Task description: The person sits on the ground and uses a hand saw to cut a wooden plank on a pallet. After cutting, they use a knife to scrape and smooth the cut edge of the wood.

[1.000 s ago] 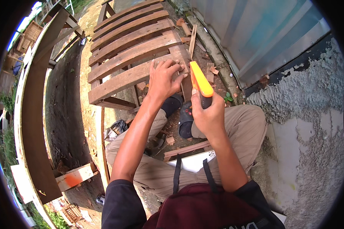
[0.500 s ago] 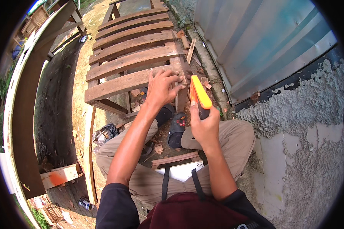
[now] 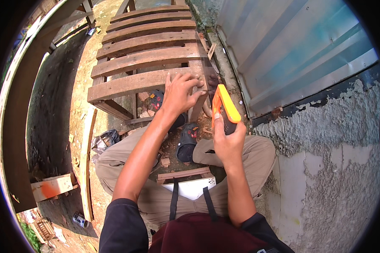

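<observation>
Right hand farther back, fingers probably round saw

The slat under the left hand is rough matt wood, the saw handle in the right hand glossy plastic, the sheeting beyond it shiny metal.

Handsaw: yellow and orange handle with a black grip, held off the ground beside the slatted table's near right corner. Blade blurred, pointing away along the right edge; contact with the wood cannot be confirmed. Slatted table: brown wood, scuffed surface, standing on legs; slats run crosswise with open gaps between them.
</observation>
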The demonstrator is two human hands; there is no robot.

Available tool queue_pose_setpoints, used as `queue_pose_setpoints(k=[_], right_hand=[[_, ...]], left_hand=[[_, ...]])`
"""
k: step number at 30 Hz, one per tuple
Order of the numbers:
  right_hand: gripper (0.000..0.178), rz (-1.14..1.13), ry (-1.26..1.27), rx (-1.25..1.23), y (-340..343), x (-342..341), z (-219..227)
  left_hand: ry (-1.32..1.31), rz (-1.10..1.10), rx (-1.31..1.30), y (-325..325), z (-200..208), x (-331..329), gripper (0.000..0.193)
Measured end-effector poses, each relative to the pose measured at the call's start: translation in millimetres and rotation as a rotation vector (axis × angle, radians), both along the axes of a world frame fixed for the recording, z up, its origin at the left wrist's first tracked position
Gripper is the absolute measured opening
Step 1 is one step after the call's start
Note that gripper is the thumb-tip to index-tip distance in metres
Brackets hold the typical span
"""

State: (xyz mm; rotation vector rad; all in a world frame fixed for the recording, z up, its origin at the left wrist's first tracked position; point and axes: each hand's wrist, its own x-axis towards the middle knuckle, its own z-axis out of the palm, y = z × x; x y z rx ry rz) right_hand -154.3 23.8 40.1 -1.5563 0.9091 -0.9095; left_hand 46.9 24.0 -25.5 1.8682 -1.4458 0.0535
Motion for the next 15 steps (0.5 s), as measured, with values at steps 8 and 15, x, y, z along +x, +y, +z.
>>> queue_pose_setpoints(k=[8, 15], right_hand=[[0.01, 0.031, 0.118, 0.066, 102, -134, 26], [0.021, -0.018, 0.039, 0.0, -8, 2, -17]], left_hand=[[0.102, 0.063, -0.031, 4, -5, -9, 0.029], [0.113, 0.067, -0.008, 1, -3, -12, 0.029]])
